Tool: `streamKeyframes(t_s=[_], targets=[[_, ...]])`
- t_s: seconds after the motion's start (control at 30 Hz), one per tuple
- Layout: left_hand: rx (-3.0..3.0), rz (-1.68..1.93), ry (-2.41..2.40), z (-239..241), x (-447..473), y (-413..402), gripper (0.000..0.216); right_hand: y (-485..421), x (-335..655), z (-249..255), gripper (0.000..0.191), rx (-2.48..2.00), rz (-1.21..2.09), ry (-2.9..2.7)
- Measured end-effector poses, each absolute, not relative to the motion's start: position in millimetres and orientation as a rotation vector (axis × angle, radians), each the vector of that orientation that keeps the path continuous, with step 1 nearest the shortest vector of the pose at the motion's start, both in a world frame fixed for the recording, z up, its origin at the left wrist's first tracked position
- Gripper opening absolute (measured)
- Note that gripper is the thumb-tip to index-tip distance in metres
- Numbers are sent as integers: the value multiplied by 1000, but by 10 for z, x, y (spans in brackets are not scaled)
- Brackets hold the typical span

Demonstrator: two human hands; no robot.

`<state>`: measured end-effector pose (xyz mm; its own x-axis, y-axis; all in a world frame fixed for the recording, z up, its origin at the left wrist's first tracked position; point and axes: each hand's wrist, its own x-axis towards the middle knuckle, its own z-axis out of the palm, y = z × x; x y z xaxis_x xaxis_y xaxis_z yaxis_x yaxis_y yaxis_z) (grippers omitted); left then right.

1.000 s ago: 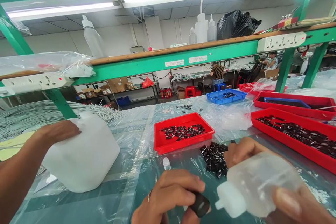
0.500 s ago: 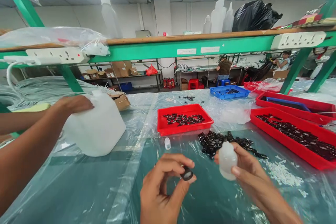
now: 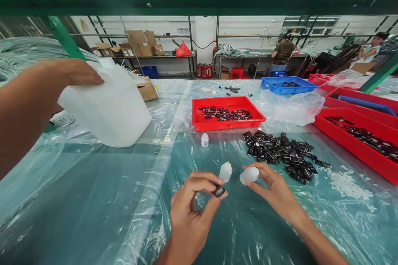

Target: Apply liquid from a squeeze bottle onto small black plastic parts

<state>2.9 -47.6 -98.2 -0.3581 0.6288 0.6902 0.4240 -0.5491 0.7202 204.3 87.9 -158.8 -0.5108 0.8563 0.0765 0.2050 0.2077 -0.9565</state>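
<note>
My left hand (image 3: 191,211) pinches a small black oval piece (image 3: 218,191) between thumb and fingertips. In my right hand (image 3: 273,190) is a small translucent white bottle (image 3: 248,175), tipped on its side, gripped by thumb and fingers. Between the hands, just beyond my left fingertips, appears a small translucent white container (image 3: 226,171) with a yellowish tip; whether it touches the table I cannot tell. A small clear cap (image 3: 204,140) stands farther back on the plastic-covered table. Many black pieces (image 3: 280,151) lie heaped beyond my right hand.
At the left, another person's hand (image 3: 74,72) grips a large white jug (image 3: 108,103). A red tray (image 3: 228,126) with black parts lies ahead, a blue tray (image 3: 287,88) behind it. Another red tray (image 3: 351,138) and scattered white bits (image 3: 348,184) are at right. A green shelf beam (image 3: 199,4) crosses overhead.
The view has tipped downward. My right hand has brought the bottle closer to my left hand and tilted it from upright. The small container with the yellowish tip now shows between the hands.
</note>
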Motion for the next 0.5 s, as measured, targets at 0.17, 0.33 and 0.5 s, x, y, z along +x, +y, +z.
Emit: streamKeyframes(t_s=[0.17,0.33,0.5], targets=[[1735,1996,1434,-932,14,-549,27,846,2039,-1589,33,-1026,1345,-1921],[1805,2015,1407,-930,11,-557,28,842,2037,-1614,31,-1051,1320,-1963],[1864,2032,1416,-922,4,-557,29,839,2042,-1630,32,-1075,1300,-1990]])
